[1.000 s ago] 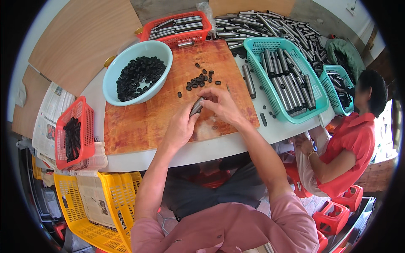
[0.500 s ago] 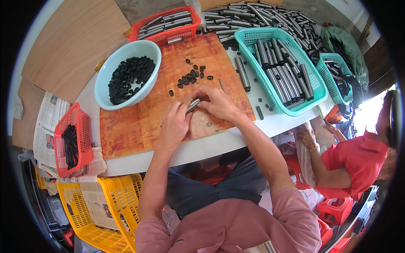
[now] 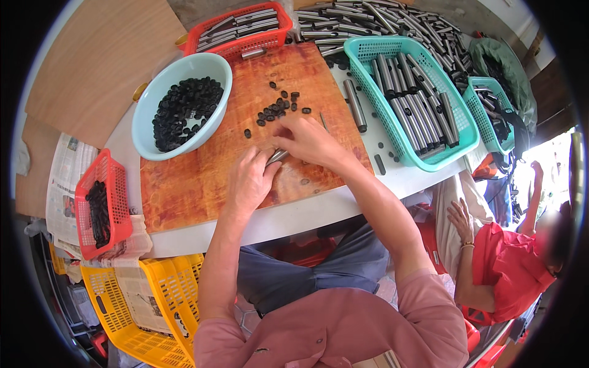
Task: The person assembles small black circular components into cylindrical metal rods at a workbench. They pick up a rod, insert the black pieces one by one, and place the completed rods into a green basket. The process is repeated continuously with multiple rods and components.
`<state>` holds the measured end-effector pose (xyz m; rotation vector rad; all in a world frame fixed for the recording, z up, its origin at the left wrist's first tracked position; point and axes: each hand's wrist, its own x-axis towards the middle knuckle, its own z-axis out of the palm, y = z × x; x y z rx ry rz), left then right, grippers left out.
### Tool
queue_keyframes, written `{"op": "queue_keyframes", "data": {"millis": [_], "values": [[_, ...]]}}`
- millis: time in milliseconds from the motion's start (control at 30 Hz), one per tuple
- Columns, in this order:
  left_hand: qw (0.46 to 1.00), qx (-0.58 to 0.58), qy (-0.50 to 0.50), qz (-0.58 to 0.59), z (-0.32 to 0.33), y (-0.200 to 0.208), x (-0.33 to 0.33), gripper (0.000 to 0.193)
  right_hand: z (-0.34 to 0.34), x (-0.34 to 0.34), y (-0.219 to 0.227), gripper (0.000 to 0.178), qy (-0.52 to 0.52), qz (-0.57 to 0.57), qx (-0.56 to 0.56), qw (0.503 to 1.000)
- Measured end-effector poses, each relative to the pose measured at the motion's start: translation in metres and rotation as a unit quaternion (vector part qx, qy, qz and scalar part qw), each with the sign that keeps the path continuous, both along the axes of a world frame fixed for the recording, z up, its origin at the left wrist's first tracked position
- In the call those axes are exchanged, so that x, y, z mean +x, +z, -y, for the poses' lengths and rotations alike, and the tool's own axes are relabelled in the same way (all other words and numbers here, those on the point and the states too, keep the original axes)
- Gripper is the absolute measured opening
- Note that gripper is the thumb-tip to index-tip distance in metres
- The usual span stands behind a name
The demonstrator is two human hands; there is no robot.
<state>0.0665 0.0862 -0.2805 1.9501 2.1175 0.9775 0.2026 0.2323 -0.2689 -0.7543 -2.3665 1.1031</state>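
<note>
My left hand [image 3: 250,176] is closed around a short silver metal tube [image 3: 278,156], held at a slant just above the wooden board [image 3: 184,190]. My right hand [image 3: 307,142] is bent over the tube's far end, fingers curled together; what they pinch, if anything, is hidden. Just beyond the right fingertips lies a loose group of small black oval plugs [image 3: 270,113]. One plug [image 3: 247,133] sits apart, nearer the left hand. A thin dark rod [image 3: 324,122] rests on the board beside my right hand.
A pale blue bowl [image 3: 142,132] of black plugs stands at left. Tubes fill a teal basket [image 3: 438,164], a red basket [image 3: 285,24] and a far pile [image 3: 368,18]. A smaller red basket [image 3: 116,236] and yellow crate [image 3: 162,294] are near left. A seated person in red [image 3: 512,270] is at right.
My right fingers have shifted slightly left over the tube's far end, while the left hand keeps its hold. The person at right has leaned back and raised an arm.
</note>
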Motion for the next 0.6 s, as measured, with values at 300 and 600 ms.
{"op": "queue_keyframes", "data": {"millis": [300, 600], "values": [[1.000, -0.008, -0.018, -0.016, -0.005, 0.005, -0.002, 0.024, -0.005, -0.061, -0.029, 0.026, -0.051, 0.056, 0.135, 0.988], [0.998, -0.011, 0.001, 0.068, -0.006, -0.002, -0.008, 0.023, -0.001, -0.059, -0.032, 0.023, -0.090, 0.077, 0.176, 0.977]]}}
